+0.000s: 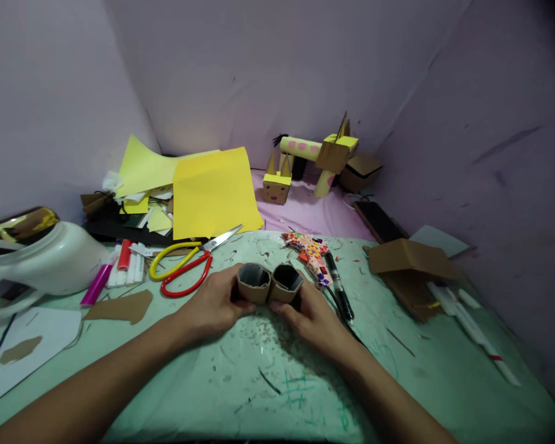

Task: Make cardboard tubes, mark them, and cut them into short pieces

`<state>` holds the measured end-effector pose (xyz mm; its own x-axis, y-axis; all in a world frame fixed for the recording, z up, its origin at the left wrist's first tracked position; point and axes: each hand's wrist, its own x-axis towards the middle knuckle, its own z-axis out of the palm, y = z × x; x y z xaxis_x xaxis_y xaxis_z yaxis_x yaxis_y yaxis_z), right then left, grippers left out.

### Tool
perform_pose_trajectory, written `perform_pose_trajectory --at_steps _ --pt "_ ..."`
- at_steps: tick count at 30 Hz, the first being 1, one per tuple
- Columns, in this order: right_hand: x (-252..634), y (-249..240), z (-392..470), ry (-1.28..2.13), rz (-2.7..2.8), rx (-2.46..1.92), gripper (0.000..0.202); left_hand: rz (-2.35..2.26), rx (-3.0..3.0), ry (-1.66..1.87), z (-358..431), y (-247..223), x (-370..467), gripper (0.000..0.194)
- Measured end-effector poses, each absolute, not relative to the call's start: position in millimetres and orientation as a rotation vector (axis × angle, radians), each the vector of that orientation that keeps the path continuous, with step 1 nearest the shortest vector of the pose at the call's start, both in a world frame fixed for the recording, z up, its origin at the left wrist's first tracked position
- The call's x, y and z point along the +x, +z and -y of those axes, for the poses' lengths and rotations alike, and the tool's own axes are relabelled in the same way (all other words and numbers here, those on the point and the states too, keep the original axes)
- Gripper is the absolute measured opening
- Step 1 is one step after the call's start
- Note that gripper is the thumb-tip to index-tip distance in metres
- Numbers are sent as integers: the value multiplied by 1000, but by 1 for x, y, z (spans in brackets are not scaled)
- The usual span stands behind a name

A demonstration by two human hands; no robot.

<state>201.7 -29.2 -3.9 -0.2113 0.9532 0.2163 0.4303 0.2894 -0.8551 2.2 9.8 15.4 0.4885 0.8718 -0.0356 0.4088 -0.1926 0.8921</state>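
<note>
At the middle of the green counter (305, 394), just ahead of you, two short cardboard tubes (269, 283) stand pressed side by side, touching along one wall. Their long axes run upright; the open mouths face up and slightly toward you, showing dark grey insides. The pair as a row runs left to right. The left tube's mouth is roundish, the right one's is pushed into a more angular outline. Your left hand (213, 308) has its grip closed around the left tube, fingers wrapped on the outer wall; your right hand (315, 317) has its grip closed on the right tube the same way, thumb low at the front. Both forearms rest low over the counter. Just behind the left hand lie scissors (189, 262) with a yellow and a red handle loop, blades pointing right and away. Just right of the tubes lie a patterned paper strip (311, 250) and a black marker (340, 288), the marker close beside your right hand. Farther back sits a stack of yellow paper (210, 191); behind it to the right, cardboard animal figures (314, 163). A folded cardboard piece (409, 259) lies well to the right; a white jug (50, 259) at far left.
</note>
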Motion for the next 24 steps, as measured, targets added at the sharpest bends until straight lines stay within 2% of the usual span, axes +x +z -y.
perform_pose_trajectory --at_steps 11,24 --pt "202 -8 33 732 1838 -1269 15 -1065 1802 645 -9 12 3 25" --pt "203 -3 31 852 1772 -1232 19 -1056 1815 592 -11 18 1 32"
